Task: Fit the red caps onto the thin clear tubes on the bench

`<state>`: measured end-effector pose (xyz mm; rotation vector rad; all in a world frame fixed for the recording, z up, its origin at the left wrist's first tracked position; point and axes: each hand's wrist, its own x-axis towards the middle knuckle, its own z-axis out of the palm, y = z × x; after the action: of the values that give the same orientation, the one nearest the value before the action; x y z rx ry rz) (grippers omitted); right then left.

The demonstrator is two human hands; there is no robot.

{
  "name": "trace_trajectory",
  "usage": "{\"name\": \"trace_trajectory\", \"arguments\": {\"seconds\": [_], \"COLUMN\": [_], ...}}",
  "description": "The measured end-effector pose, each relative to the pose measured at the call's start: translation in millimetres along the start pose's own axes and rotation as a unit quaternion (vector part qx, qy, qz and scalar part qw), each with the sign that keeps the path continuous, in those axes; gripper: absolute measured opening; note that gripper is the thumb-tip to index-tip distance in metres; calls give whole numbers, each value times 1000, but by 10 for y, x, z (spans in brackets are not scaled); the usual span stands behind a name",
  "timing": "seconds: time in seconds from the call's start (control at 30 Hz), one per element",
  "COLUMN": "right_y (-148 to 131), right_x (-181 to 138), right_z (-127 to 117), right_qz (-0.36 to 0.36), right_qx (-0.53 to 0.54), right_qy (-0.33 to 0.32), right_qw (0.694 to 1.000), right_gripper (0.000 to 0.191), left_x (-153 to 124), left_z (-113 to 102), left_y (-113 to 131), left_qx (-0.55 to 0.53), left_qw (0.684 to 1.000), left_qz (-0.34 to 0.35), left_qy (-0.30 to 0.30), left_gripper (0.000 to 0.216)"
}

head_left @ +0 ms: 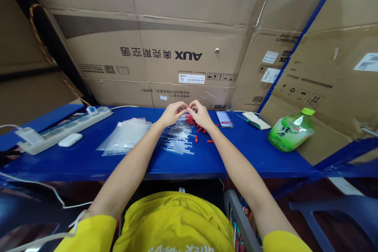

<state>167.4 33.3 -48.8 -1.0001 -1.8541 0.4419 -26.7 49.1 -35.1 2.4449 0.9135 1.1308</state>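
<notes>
My left hand (171, 114) and my right hand (201, 115) meet fingertip to fingertip above the far part of the blue table. Both are closed in a pinch. A bit of red, apparently a rubber bulb (188, 108), shows between the fingertips on the right hand's side. What the left fingers hold is hidden. Below the hands lies a loose pile of thin clear dropper tubes (178, 139), pointing roughly sideways. Several red rubber bulbs (196, 138) are scattered to the right of the tubes, partly under my right wrist.
Clear plastic bags (125, 136) are stacked left of the tubes. Farther left are a white earphone case (70, 139) and a power strip (71, 128). A phone (225, 119), a green-handled screwdriver (251, 122) and a green tea bottle (291, 132) stand or lie rightward. Cardboard (165, 35) walls the back.
</notes>
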Motion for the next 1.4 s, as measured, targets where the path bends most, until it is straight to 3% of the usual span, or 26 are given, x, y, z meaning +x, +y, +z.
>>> {"name": "trace_trajectory", "arguments": {"seconds": [0.13,0.27,0.4,0.47,0.6,0.7,0.77,0.9,0.97,1.1,1.4], "right_y": [-5,52,91,91,96,126,152,185,177,123,-30], "right_x": [36,76,75,66,64,76,83,78,64,23,-45], "right_z": [-25,-47,12,52,87,96,119,183,193,171,86], "right_qz": [31,38,42,29,5,4,3,1,1,-24,-81], "right_qx": [26,73,101,118,157,176,188,187,171,110,-77], "right_qy": [47,83,71,73,116,130,124,78,55,16,-57], "right_qw": [998,993,991,990,981,976,974,979,984,994,992], "right_gripper": [18,20,22,23,23,22,23,23,22,27,29], "left_x": [10,45,82,92,93,84,78,83,86,77,72], "left_z": [52,97,122,135,134,94,62,29,27,32,27], "left_y": [5,23,58,79,122,159,193,280,325,393,406], "left_qx": [-170,-358,-472,-537,-641,-659,-685,-740,-754,-761,-711], "left_qw": [979,901,834,781,630,572,572,594,592,600,636], "left_qz": [-104,-221,-220,-218,-253,-271,-257,-207,-185,-158,-207], "left_qy": [29,105,184,231,357,405,371,238,214,189,216], "left_gripper": [36,42,34,27,9,5,9,25,37,54,69]}}
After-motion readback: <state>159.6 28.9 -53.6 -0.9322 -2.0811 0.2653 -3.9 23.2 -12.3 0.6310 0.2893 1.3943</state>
